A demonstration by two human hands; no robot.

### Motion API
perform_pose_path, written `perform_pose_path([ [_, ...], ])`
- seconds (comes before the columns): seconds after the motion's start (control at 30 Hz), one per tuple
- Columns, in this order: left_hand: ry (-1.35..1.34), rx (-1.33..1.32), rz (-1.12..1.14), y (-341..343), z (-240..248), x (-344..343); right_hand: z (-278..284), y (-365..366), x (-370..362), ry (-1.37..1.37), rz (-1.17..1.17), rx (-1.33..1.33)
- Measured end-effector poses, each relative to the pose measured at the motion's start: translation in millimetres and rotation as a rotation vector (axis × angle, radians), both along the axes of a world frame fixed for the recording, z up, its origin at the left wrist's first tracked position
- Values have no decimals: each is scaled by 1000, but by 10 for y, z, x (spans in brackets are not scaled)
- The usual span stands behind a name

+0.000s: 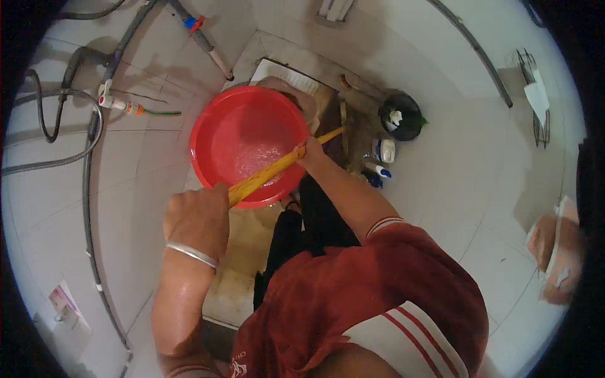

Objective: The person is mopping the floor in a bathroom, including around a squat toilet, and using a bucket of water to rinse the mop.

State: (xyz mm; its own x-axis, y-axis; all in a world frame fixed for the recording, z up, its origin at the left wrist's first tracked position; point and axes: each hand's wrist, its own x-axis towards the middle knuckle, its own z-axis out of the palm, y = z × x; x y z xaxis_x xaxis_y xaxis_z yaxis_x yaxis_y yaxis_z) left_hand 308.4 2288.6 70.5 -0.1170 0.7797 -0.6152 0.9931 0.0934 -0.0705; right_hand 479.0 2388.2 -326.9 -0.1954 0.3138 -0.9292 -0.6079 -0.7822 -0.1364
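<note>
A yellow pole point(265, 178), perhaps a wooden handle, slants across the front part of a large round red basin point(227, 129). My left hand point(198, 217), with a silver bangle at the wrist, is closed around the pole's near end. Farther along, my right hand point(309, 155) grips it by the basin's right rim. Past that hand the pole narrows toward a dark patch on the floor, and what its far end joins I cannot make out. The basin's inside looks wet and shiny.
A white ribbed floor fixture point(287, 75) lies partly behind the basin. To the right stand a dark bucket point(401, 118), a white container point(384, 151) and a white-and-blue bottle point(378, 169). Pipes, a red-handled tap point(106, 99) and a metal hose point(63, 160) run along the left wall.
</note>
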Motion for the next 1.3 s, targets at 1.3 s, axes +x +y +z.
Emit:
perform_pose_path([
  [1.3,-225,-123,1293,-2006,-551,2772,-159,394,266,-103,823,31],
])
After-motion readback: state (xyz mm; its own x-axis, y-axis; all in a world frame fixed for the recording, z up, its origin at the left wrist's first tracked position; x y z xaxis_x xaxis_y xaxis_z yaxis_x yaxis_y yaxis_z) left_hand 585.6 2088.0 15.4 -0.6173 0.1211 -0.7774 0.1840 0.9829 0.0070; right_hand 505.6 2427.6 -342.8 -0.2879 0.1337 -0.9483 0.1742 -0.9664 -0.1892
